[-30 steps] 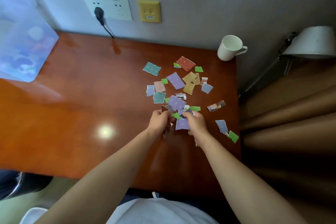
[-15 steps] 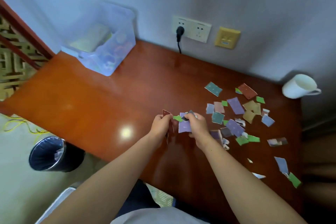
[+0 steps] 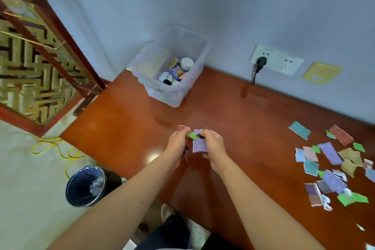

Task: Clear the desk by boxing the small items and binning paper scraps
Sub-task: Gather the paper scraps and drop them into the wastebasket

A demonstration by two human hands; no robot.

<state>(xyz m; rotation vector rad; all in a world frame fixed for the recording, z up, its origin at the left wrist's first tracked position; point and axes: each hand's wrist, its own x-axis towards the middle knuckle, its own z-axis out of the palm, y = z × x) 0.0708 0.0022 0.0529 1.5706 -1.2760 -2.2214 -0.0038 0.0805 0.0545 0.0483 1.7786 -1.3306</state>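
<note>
We hold a bundle of paper scraps (image 3: 198,142) above the desk (image 3: 233,119) near its front edge: left hand (image 3: 178,141) fingers pinched on it, right hand (image 3: 213,144) fingers clamped likewise. Loose scraps (image 3: 332,160) lie at the right edge. The clear box (image 3: 183,87) sits at the back-left corner. The bin (image 3: 86,185) stands on the floor.

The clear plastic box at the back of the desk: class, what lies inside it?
The clear plastic box holds a white-capped bottle, a pale flat item and other small things too blurred to name. Whatever lies beneath them is covered.
</note>
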